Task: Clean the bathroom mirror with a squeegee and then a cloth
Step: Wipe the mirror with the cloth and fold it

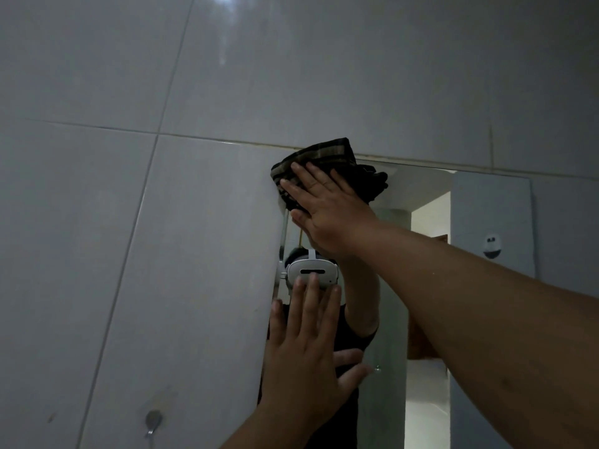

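Observation:
The bathroom mirror [392, 286] hangs on the tiled wall, its top left corner near the middle of the view. A dark checked cloth [327, 157] is bunched against that top left corner. My right hand [327, 209] lies flat on the cloth and presses it to the glass, fingers spread. Lower down, my left hand [308, 351] rests flat on the mirror near its left edge, fingers apart, holding nothing. No squeegee is in view. The mirror reflects a person wearing a white headset.
Grey glossy wall tiles [162, 254] fill the left and top. A small metal hook [153, 422] sticks out of the wall at the lower left. The mirror reflects a lit doorway [428, 286] and a white round fixture [492, 245].

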